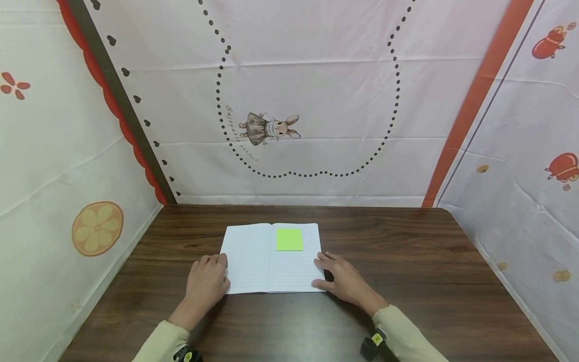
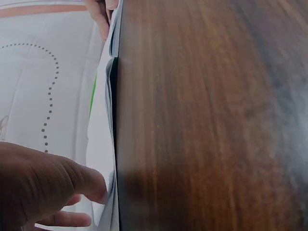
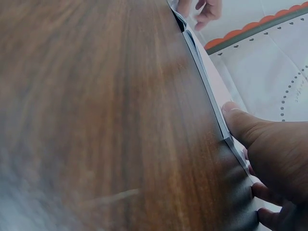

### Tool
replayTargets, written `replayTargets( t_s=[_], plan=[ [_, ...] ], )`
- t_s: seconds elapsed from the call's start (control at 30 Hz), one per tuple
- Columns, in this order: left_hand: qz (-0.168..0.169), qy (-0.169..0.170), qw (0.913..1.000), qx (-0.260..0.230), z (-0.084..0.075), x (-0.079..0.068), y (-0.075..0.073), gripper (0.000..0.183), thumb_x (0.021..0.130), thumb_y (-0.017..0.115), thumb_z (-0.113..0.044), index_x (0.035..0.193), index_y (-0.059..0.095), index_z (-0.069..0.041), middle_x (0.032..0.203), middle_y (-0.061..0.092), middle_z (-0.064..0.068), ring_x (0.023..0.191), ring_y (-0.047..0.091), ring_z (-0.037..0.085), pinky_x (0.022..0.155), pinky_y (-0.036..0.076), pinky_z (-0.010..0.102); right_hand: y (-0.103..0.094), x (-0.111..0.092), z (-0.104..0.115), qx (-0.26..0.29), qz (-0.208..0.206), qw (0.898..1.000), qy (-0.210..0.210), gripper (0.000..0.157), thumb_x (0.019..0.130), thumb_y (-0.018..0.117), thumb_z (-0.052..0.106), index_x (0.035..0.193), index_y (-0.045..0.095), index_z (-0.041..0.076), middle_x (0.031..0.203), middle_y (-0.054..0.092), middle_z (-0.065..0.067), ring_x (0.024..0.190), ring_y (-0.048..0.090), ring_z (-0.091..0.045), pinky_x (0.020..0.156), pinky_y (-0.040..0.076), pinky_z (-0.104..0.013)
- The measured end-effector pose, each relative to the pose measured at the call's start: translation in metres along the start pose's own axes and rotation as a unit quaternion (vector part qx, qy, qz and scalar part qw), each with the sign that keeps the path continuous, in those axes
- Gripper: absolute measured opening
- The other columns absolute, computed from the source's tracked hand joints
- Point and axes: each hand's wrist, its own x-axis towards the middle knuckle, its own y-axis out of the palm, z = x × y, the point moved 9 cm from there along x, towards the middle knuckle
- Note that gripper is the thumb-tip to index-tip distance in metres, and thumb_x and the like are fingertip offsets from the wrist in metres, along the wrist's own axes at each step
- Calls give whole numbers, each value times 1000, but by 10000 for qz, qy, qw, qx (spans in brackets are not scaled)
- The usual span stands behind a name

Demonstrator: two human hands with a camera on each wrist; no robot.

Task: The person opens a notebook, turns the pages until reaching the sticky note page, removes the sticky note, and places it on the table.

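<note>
An open notebook (image 1: 246, 259) with lined white pages lies on the table. Stuck high on its right page is a bright green sticky note (image 1: 289, 240). My left hand (image 1: 205, 281) grips the left edge, fingers bent around it; in the left wrist view the thumb (image 2: 94, 185) lies against the page edge. At the opposite side, my right hand (image 1: 346, 282) holds the right edge, with its thumb over the lower page. The right wrist view shows that thumb (image 3: 233, 113) on top and the other fingers around the outer edge, partly hidden by the hand.
Beneath the notebook is a dark brown wooden table (image 1: 389, 236). A white printed cloth (image 1: 312, 100) hangs behind it, with more cloth along both sides. Each wrist carries a small black device, one on the left (image 1: 187, 355) and one on the right (image 1: 373, 345).
</note>
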Motion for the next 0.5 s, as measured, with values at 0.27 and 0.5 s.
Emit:
replayTargets(
  t_s=[0.27,0.5],
  plan=[
    [1537,664,9833,-716,-13,-4,28,43,93,64,2,136,64,-3,144,55,28,137,49,46,112,41,56,1,3,1,-80,51,10000,2,68,89,75,51,143,61,12,155,51,-5,145,43,-34,113,39,-58],
    [2380,-141,9541,-1812,-4,-14,42,48,103,57,-26,147,55,-8,160,38,24,148,32,46,114,34,64,0,2,2,-216,71,9997,-9,67,90,74,52,142,62,11,154,52,-6,145,43,-34,114,39,-57]
  ],
)
